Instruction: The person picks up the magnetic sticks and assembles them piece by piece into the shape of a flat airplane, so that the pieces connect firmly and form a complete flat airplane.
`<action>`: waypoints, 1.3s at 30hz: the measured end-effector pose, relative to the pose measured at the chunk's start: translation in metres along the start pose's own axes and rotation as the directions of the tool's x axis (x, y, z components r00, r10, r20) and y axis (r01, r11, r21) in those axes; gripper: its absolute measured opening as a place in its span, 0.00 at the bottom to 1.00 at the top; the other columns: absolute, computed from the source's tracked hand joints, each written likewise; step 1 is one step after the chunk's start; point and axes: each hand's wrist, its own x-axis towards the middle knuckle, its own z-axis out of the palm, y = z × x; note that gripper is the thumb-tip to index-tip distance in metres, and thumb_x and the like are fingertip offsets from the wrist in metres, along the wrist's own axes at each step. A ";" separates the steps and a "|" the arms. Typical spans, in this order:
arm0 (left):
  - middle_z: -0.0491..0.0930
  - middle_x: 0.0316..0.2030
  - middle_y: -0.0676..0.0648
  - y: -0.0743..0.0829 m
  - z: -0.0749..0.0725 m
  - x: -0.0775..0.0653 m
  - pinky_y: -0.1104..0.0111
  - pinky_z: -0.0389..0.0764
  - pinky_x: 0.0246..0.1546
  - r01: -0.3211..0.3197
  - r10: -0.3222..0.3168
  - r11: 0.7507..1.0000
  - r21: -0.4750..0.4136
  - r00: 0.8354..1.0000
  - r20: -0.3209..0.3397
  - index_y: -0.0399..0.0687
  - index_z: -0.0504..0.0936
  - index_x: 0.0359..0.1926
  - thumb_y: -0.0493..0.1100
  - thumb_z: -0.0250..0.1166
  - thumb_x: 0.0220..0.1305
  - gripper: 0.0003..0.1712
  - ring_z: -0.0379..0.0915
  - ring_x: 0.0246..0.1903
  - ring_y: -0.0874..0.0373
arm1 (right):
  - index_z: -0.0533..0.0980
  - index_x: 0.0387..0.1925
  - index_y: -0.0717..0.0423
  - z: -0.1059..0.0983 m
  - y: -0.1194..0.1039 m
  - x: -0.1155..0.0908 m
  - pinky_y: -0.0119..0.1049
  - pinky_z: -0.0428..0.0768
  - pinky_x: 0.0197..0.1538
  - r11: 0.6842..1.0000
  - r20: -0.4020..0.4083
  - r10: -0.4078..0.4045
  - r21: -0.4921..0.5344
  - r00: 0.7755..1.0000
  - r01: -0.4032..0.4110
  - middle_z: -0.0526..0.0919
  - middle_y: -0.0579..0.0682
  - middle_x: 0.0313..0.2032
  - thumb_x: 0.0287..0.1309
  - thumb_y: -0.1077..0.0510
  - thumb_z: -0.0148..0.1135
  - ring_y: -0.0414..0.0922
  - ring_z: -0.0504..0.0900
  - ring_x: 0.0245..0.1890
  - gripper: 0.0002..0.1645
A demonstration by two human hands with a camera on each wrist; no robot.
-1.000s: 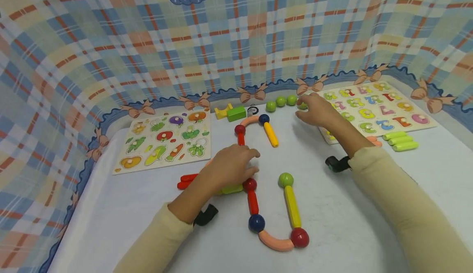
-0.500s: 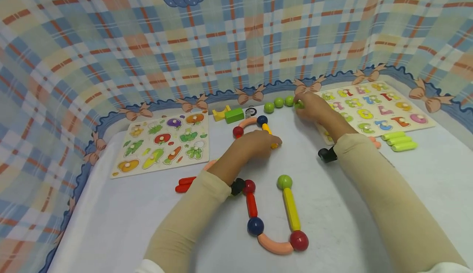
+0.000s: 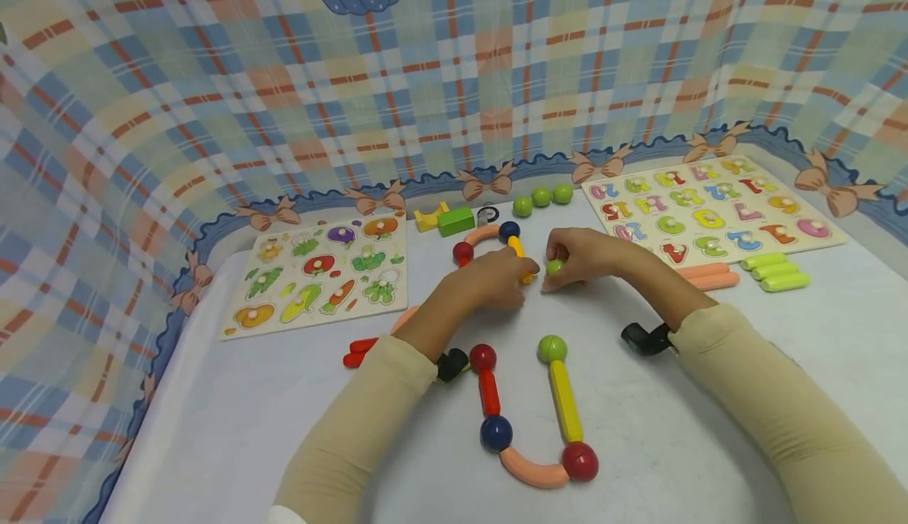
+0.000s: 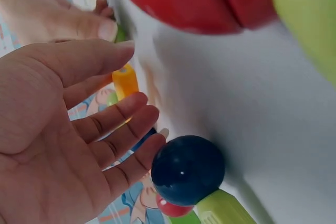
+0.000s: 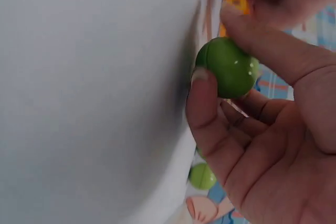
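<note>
My right hand [image 3: 589,254] pinches a green ball [image 5: 226,72] between thumb and fingers, just to the right of the yellow rod's near end. My left hand [image 3: 493,281] holds the near end of this orange-yellow rod [image 4: 126,82] at thumb and index finger, while its other fingers stretch out loosely. At its far end the rod meets a dark blue ball [image 3: 509,231], followed by a curved peach rod [image 3: 485,233] and a red ball [image 3: 463,252]. The left hand and forearm hide the middle of the chain.
Nearer me lie a red rod [image 3: 489,392], a blue ball [image 3: 496,433], a curved peach rod [image 3: 534,470] and a yellow rod [image 3: 566,402] topped by a green ball [image 3: 552,349]. Puzzle boards with vegetables [image 3: 284,311] and numbers [image 3: 688,240] flank them. Three green balls [image 3: 542,196] sit behind.
My right hand has taken a green ball from the back row and brought it toward me, beside the yellow rod. My left hand has moved forward and right onto that rod's end.
</note>
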 end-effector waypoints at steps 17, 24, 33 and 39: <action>0.69 0.51 0.51 -0.006 -0.001 -0.007 0.65 0.68 0.51 0.002 -0.004 0.996 -0.091 1.000 -0.024 0.56 0.66 0.62 0.40 0.62 0.56 0.32 0.63 0.47 0.60 | 0.59 0.51 0.60 0.025 -0.008 -0.008 0.36 0.78 0.36 0.933 0.020 -0.028 0.361 0.999 0.019 0.74 0.57 0.31 0.38 0.57 0.74 0.49 0.76 0.27 0.41; 0.71 0.41 0.51 -0.018 -0.003 -0.035 0.65 0.73 0.38 0.142 -0.142 0.990 -0.007 0.977 -0.161 0.54 0.75 0.50 0.49 0.65 0.54 0.21 0.66 0.37 0.57 | 0.61 0.57 0.49 0.022 -0.002 -0.006 0.40 0.78 0.35 0.951 0.062 -0.084 0.303 0.994 0.062 0.73 0.58 0.38 0.39 0.55 0.73 0.51 0.76 0.31 0.43; 0.71 0.39 0.50 -0.039 0.006 -0.064 0.66 0.73 0.37 0.239 -0.249 0.968 -0.077 0.955 -0.162 0.58 0.77 0.46 0.50 0.65 0.53 0.17 0.66 0.37 0.57 | 0.67 0.57 0.47 0.020 0.000 -0.005 0.38 0.76 0.32 0.969 0.094 -0.192 0.175 0.977 0.174 0.71 0.55 0.41 0.44 0.52 0.70 0.50 0.74 0.31 0.36; 0.74 0.38 0.49 -0.065 -0.004 -0.122 0.64 0.74 0.33 0.321 -0.352 0.927 -0.195 0.923 -0.153 0.51 0.77 0.46 0.46 0.62 0.56 0.15 0.68 0.35 0.55 | 0.71 0.55 0.46 0.021 -0.001 -0.006 0.39 0.75 0.33 0.968 0.085 -0.211 0.156 0.974 0.196 0.73 0.53 0.39 0.48 0.54 0.68 0.50 0.73 0.32 0.30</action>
